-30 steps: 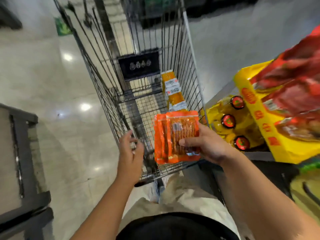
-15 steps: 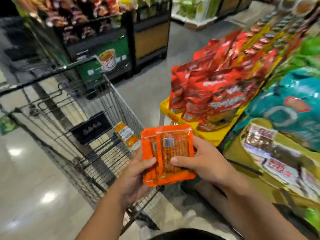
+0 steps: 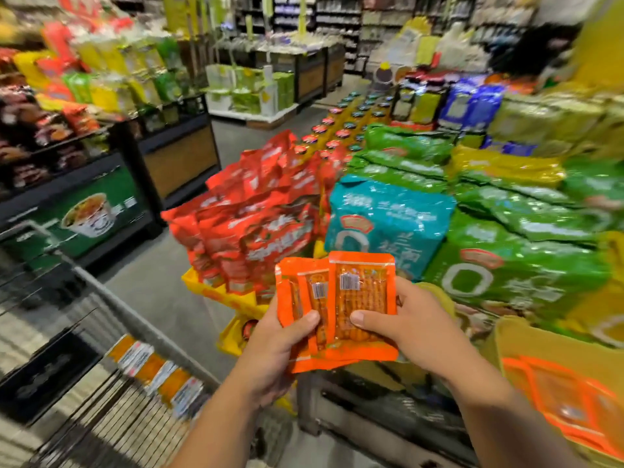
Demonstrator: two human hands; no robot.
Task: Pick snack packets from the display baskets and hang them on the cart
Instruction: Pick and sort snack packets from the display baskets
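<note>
Two orange snack packets (image 3: 341,305) with barcode stickers are held overlapping in front of me. My left hand (image 3: 273,349) grips the left packet, thumb on its front. The right packet is pinched by my right hand (image 3: 412,325), its thumb across the clear window. The wire cart (image 3: 111,410) stands at lower left, below and left of my hands, with a strip of orange packets (image 3: 155,373) hanging on its inner right side. A yellow basket (image 3: 526,342) at lower right holds more orange packets (image 3: 567,407).
A display on the right is stacked with red bags (image 3: 256,211), teal bags (image 3: 388,224), green bags (image 3: 513,265) and rows of bottles (image 3: 341,126). Dark shelves with noodle goods (image 3: 81,184) line the left. Grey aisle floor (image 3: 162,285) runs between cart and display.
My left hand left the cart rim and took hold of the packets beside my right hand. My view swung up and right from the cart to the display.
</note>
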